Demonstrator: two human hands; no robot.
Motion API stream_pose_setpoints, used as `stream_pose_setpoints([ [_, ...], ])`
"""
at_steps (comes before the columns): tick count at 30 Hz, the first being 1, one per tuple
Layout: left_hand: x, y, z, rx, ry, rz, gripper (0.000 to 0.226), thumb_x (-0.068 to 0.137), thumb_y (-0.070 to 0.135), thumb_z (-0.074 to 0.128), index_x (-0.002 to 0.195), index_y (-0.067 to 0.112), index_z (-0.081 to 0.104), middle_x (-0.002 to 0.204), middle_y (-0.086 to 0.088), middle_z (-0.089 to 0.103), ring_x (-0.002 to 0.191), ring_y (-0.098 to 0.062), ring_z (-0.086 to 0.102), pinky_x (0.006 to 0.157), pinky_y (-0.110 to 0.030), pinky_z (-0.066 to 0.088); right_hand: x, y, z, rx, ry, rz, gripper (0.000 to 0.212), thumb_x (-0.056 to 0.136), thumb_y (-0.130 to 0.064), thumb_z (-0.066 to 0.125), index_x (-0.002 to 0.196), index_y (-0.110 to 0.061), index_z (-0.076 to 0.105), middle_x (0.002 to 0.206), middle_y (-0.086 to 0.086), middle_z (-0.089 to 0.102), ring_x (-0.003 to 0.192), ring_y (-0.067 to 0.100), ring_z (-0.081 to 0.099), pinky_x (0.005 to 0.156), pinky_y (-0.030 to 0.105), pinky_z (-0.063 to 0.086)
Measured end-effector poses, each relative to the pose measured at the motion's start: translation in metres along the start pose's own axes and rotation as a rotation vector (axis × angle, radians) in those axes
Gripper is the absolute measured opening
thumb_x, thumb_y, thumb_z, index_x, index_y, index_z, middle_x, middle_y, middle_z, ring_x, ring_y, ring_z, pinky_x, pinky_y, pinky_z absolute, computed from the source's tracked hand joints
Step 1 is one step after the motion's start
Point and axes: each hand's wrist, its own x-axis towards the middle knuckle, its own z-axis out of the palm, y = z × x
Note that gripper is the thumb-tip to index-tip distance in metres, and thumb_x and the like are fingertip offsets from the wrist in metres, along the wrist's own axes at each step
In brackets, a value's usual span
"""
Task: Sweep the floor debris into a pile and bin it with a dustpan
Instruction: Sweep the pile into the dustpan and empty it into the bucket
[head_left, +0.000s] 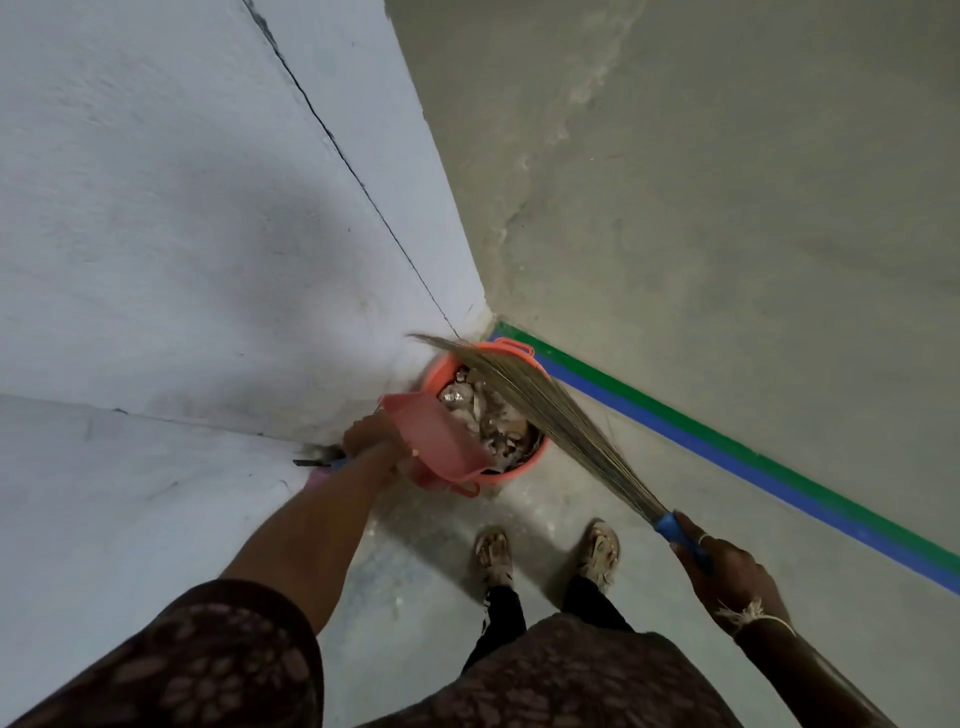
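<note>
An orange bin (524, 464) stands on the floor in the corner of two white walls, filled with crumpled paper and debris (493, 421). My left hand (374, 439) grips a pink dustpan (439, 439) tilted over the bin's near left rim, its mouth pointing into the bin. My right hand (724, 564) grips the blue handle (680, 535) of a grass broom (530, 400). The broom's bristles stretch up and left across the top of the bin.
White walls (182, 260) close off the left side. Grey concrete floor (727, 208) spreads to the right, crossed by a blue and green tape stripe (727, 462). My feet (545, 556) stand just in front of the bin. A small dark object (317, 458) lies at the wall base.
</note>
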Motion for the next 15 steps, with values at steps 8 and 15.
stream_pose_setpoints([
  [8,0.042,0.003,0.007,0.166,-0.14,0.117,0.023,0.103,0.014,0.051,0.114,0.016,0.072,0.117,-0.001,0.068,0.112,-0.021,0.066,0.089,-0.03,0.053,-0.04,-0.041,0.037,0.07,0.044,0.041,0.056,0.092,-0.046,0.061,0.145,-0.046,0.043,0.085,-0.001,0.07,0.076,0.024,0.068,0.06,0.036,0.051],
  [15,0.062,0.018,0.021,0.158,-0.024,0.295,0.041,0.105,0.038,0.035,0.121,0.02,0.068,0.123,-0.005,0.067,0.111,-0.024,0.065,0.07,-0.032,0.041,-0.066,-0.045,0.06,0.015,-0.017,0.221,0.052,0.096,-0.054,0.047,0.147,-0.048,0.036,0.099,-0.001,0.069,0.088,0.022,0.068,0.064,0.03,0.045],
])
